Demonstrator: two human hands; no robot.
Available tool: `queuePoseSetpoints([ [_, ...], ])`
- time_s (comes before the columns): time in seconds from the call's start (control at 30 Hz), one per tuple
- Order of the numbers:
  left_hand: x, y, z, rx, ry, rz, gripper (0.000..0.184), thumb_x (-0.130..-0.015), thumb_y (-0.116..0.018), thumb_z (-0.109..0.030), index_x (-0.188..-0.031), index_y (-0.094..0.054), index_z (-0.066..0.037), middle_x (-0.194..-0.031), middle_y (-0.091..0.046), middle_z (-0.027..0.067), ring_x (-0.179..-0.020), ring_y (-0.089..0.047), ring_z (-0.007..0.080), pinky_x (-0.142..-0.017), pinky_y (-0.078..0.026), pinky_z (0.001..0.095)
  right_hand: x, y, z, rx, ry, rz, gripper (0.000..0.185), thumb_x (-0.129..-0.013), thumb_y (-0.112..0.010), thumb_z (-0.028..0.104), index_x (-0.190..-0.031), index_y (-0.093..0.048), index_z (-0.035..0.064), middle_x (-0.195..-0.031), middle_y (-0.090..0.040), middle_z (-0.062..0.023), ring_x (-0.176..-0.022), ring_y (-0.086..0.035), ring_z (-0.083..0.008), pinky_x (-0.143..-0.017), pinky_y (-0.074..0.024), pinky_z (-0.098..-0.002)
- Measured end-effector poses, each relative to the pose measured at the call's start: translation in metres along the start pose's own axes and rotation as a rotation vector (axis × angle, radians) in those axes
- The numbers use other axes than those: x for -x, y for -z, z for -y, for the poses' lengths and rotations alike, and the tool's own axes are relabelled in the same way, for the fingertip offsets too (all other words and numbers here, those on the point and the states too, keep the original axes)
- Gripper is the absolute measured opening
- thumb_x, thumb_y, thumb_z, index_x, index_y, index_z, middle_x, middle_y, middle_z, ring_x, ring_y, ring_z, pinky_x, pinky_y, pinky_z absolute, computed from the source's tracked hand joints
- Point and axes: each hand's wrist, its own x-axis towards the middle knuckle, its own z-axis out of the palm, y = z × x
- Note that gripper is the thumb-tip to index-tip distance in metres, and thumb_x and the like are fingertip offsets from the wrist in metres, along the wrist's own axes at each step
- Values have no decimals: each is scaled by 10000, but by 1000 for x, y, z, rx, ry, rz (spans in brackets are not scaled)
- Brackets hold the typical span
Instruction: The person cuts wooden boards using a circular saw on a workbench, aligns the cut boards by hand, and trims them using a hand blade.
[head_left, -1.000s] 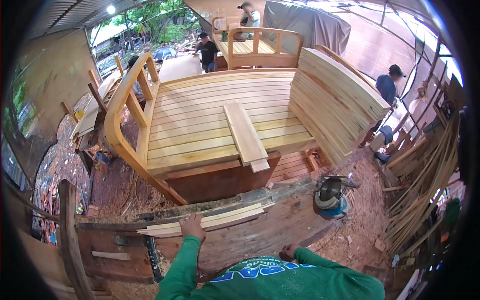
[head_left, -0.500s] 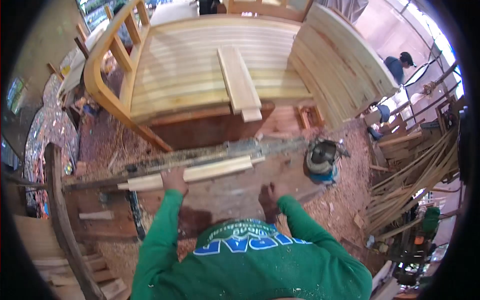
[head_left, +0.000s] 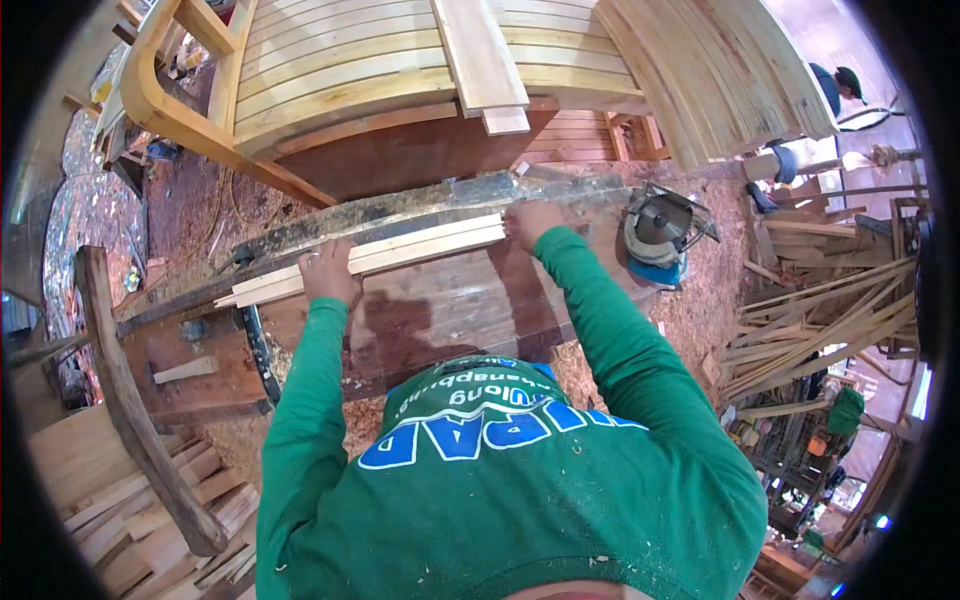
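Observation:
Two pale wooden strips (head_left: 430, 242) lie side by side along the far edge of a low wooden workbench (head_left: 455, 305). My left hand (head_left: 330, 274) grips them near their left part, fingers over the top. At their right end my right hand (head_left: 530, 222) is closed around the tip, its fingers partly hidden. A circular saw (head_left: 660, 225) with a blue part rests on the right of the bench, beyond my right hand. A small wedge-shaped wood piece (head_left: 186, 370) lies on the bench's left side.
A slatted wooden bed-like frame (head_left: 340, 75) stands ahead, with a loose board (head_left: 480, 55) on it and a panel (head_left: 715, 80) at its right. A post (head_left: 135, 400) and offcuts (head_left: 130, 530) are at left, long sticks (head_left: 820, 315) at right. Another person (head_left: 838, 88) is far right.
My right hand has moved from the bench's near side up to the strips' right end. The strips now lie evened up at that end. The view has tilted downward.

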Motion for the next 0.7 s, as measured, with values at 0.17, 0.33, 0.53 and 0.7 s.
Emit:
queuePoseSetpoints([
  [0.17, 1, 2, -2, 28, 5, -8, 566, -681, -880, -183, -1205, -665, -198, -1211, -668, 40, -1157, -622, 274, -1029, -370, 462, -14, -7, -20, -85, 64, 64, 306, -899, -703, 266, -1193, -785, 260, -1143, -760, -144, -1061, -723, -366, -953, -572, -491],
  [0.33, -4, -21, 11, -18, -62, -25, 595, -659, -887, -270, -1207, -667, -204, -1197, -664, 43, -1167, -606, 264, -1022, -374, 458, -17, -26, -29, -157, 32, -34, 310, -829, -755, 212, -1137, -783, 191, -1106, -761, -155, -1043, -727, -370, -944, -575, -493],
  [0.53, -2, -28, 16, -98, -95, -94, 540, -670, -856, -282, -1174, -675, -204, -1162, -660, 30, -1156, -595, 263, -989, -369, 447, 1, -68, -50, -606, 44, -298, 279, -864, -754, 270, -1124, -769, 172, -1114, -742, -190, -1090, -697, -400, -957, -557, -501],
  [0.7, -1, -19, 7, -67, -76, -87, 509, -676, -843, -209, -1155, -669, -212, -1145, -664, 21, -1117, -607, 254, -959, -364, 452, -9, -70, -91, -296, -191, -163, 314, -890, -714, 257, -1186, -737, 152, -1172, -731, -174, -1120, -688, -382, -983, -539, -499],
])
